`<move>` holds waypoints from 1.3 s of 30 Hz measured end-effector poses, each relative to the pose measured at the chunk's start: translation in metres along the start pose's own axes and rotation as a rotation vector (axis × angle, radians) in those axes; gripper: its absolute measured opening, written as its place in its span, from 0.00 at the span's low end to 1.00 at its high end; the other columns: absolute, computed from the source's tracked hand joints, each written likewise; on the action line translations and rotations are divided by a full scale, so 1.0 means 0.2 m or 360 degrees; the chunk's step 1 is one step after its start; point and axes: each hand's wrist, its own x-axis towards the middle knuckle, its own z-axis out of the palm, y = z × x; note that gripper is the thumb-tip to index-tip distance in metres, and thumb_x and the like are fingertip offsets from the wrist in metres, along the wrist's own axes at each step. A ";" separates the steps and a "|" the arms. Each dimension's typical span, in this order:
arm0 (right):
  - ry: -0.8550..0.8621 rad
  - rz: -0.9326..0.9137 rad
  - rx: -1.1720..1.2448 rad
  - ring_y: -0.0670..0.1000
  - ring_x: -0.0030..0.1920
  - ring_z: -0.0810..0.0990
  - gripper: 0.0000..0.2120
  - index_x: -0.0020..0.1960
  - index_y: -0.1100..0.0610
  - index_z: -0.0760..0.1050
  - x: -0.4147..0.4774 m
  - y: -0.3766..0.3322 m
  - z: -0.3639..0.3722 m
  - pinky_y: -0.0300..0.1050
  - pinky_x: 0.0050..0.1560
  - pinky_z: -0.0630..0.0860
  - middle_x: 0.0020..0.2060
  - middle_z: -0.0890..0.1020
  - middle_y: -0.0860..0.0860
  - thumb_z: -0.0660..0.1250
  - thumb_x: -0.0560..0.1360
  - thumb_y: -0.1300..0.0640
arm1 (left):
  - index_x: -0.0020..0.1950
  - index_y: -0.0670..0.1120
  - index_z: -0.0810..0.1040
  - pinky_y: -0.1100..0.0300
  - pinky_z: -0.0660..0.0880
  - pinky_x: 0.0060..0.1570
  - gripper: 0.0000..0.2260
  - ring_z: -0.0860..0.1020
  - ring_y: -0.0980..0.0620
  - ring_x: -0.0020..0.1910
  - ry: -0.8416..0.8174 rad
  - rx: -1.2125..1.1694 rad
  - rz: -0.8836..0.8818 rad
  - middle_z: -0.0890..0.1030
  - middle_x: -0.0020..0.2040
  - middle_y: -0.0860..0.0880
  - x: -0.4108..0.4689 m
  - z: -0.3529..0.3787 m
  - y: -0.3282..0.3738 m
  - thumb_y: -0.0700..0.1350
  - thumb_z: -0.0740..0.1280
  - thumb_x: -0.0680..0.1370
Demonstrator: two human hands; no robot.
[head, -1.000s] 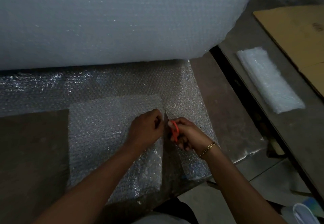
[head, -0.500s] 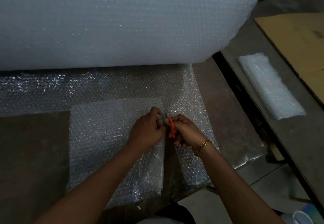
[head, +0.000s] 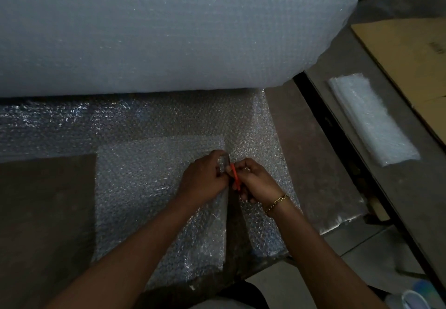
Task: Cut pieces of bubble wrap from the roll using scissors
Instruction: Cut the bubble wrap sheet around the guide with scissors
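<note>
A huge roll of bubble wrap [head: 169, 26] fills the top of the view, and its loose sheet [head: 183, 117] lies unrolled over the dark table toward me. A cut slit runs up the sheet between a left piece [head: 144, 200] and a narrow right strip [head: 265, 224]. My right hand [head: 255, 180] grips orange-handled scissors [head: 234, 175] at the top of the slit; the blades are hidden. My left hand [head: 205, 178] pinches the edge of the left piece right beside the scissors.
A folded stack of cut bubble wrap [head: 371, 120] lies on a grey bench to the right, beside flat cardboard [head: 405, 50]. A dark gap [head: 321, 115] separates the bench from my table [head: 43, 212]. A shoe [head: 415, 296] shows at bottom right.
Both hands have crept a little farther up the sheet toward the roll, and the slit behind them has grown longer.
</note>
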 end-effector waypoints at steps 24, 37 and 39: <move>0.0048 0.0009 -0.0188 0.48 0.22 0.71 0.10 0.51 0.55 0.73 0.05 -0.07 0.01 0.34 0.22 0.61 0.34 0.81 0.55 0.65 0.79 0.49 | 0.79 0.50 0.65 0.59 0.74 0.44 0.36 0.79 0.54 0.41 -0.0120 -0.0125 -0.0034 0.81 0.42 0.53 0.01 -0.03 -0.03 0.44 0.73 0.73; 0.0063 0.0042 -0.0185 0.46 0.21 0.70 0.05 0.50 0.52 0.74 0.07 -0.04 0.01 0.35 0.22 0.61 0.33 0.81 0.53 0.67 0.78 0.51 | 0.79 0.50 0.66 0.52 0.78 0.46 0.35 0.80 0.53 0.40 -0.0145 -0.0148 -0.0032 0.82 0.40 0.53 0.02 -0.03 -0.04 0.43 0.74 0.73; 0.0031 0.0044 -0.0164 0.47 0.22 0.70 0.08 0.51 0.54 0.73 0.06 -0.06 0.02 0.35 0.22 0.61 0.34 0.81 0.54 0.64 0.79 0.50 | 0.79 0.50 0.66 0.53 0.78 0.46 0.36 0.80 0.53 0.40 -0.0140 -0.0142 -0.0043 0.82 0.41 0.54 0.02 -0.03 -0.04 0.43 0.74 0.73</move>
